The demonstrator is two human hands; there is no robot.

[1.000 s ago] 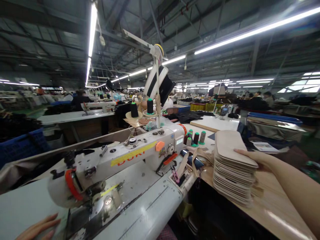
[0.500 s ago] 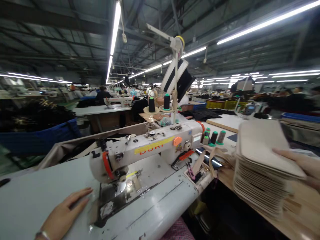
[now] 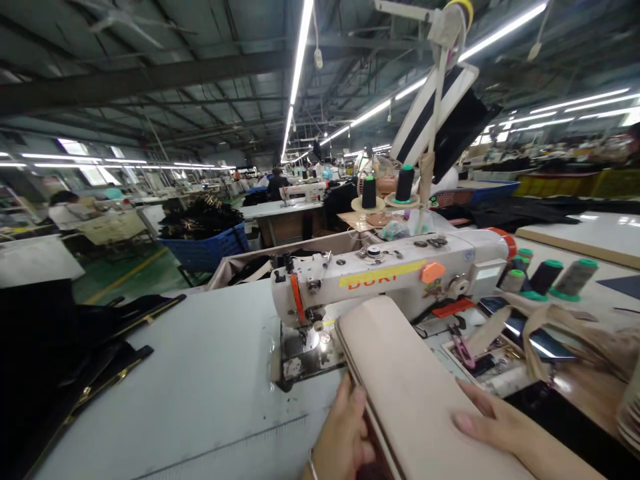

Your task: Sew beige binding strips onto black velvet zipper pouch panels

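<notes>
Left hand (image 3: pixel 346 427): I hold the beige pad (image 3: pixel 400 367)
Right hand (image 3: pixel 493 420): I hold too, maybe stopping wobbles
Worktop (image 3: pixel 200 373): near edge, under my pad

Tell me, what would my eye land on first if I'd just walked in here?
Probably the large beige panel in the foreground, with the left hand at its left edge and the right hand on its right side. Just behind it, the white sewing machine stands out with its orange lettering. At the far left, black pieces with gold-coloured trim lie on the pale worktop.
</notes>
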